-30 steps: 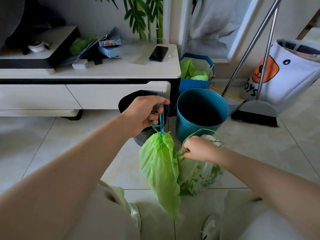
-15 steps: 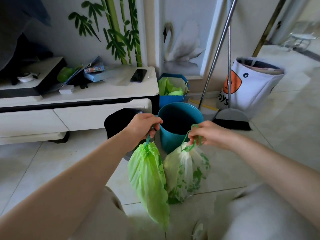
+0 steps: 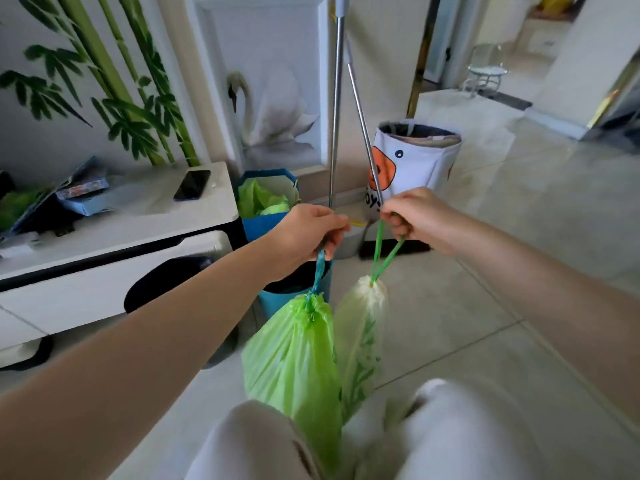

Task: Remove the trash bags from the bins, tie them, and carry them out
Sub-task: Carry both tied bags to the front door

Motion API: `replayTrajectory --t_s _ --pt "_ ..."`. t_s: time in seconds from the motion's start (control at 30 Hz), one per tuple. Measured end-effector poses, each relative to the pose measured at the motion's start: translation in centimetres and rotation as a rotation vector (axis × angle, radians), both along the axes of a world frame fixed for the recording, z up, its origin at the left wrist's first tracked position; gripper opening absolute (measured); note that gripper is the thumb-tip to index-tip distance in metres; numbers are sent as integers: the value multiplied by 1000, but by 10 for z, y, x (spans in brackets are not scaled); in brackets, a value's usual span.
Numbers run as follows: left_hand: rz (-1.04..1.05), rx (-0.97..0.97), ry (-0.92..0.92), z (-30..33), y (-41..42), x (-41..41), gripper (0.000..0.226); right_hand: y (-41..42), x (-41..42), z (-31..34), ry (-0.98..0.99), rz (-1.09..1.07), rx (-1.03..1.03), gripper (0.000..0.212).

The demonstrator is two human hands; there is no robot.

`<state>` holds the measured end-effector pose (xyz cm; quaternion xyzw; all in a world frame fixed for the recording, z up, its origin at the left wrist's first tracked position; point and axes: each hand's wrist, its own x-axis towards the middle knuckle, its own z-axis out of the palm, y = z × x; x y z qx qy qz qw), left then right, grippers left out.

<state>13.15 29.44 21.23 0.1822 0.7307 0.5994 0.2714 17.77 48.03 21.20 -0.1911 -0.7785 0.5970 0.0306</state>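
Two trash bags hang off the floor, cinched at the neck, so the carrying-out step appears to be in hand; the next move likely calls for turning toward the open doorway at right while keeping both drawstrings gripped. Counted, largest first: one white bench; one white toy basket; two bins, a teal bin and a black bin; one green bag, its cord clamped in the left hand; one pale leaf-print bag, its loop clamped in the right hand; two metal poles; one phone.
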Motion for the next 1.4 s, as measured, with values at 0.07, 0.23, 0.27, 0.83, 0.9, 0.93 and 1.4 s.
replayTrajectory --t_s 0.07,0.23,0.27,0.83,0.9,0.93,1.4 --pt "-50 27 -18 2 24 -5 24 18 -1 7 27 -27 56 21" --pt "-123 76 -49 -2 90 -26 21 63 -16 13 20 -32 220 14" --pt "-135 74 -38 -4 105 -34 22 75 -23 11 -1 -28 227 15" --pt "-529 -296 419 148 330 -60 21 276 38 162 -450 -153 669 24" --pt "-587 -344 588 194 347 -48 24 285 58 209 -453 -176 729 31" --pt "-615 -358 640 217 355 -42 23 288 68 233 -459 -193 748 30" --pt "-706 -292 984 455 422 67 24 296 230 469 -348 -537 782 14"
